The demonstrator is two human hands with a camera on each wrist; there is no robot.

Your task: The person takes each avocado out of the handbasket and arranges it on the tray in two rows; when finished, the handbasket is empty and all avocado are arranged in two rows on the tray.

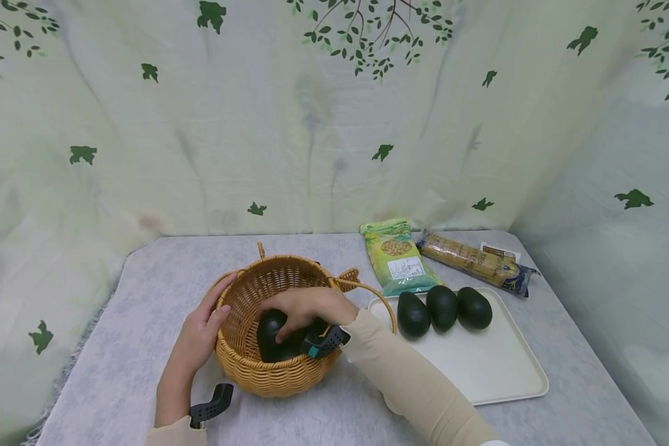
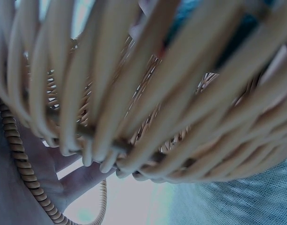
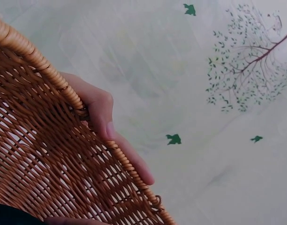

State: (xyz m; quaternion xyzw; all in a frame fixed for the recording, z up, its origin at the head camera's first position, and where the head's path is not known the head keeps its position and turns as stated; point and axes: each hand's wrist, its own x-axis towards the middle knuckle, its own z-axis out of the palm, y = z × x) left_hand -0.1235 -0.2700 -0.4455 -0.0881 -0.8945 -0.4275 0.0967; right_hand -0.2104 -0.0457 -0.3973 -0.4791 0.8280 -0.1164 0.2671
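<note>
A round wicker basket [image 1: 275, 378] stands on the table, tilted a little toward me. My left hand [image 1: 199, 331] grips its left rim, thumb over the edge and fingers along the outside; in the right wrist view the left thumb and a finger show at the rim [image 3: 127, 164]. Inside the basket my right hand [image 1: 298, 310] holds a dark avocado [image 1: 270, 347], thumb and fingers spread around it. More dark skin shows beside the right wrist, partly hidden. The basket's weave [image 2: 148, 93] fills the left wrist view, with part of the left hand [image 2: 82, 183] below it.
Right of the basket, a cream tray [image 1: 490, 371] carries three dark avocados [image 1: 443, 308] along its far edge. Behind the tray lie a green-yellow bag of beans [image 1: 398, 254] and a long pasta pack [image 1: 468, 257] over a small label. The basket's thin handle [image 1: 387, 303] arches toward the tray.
</note>
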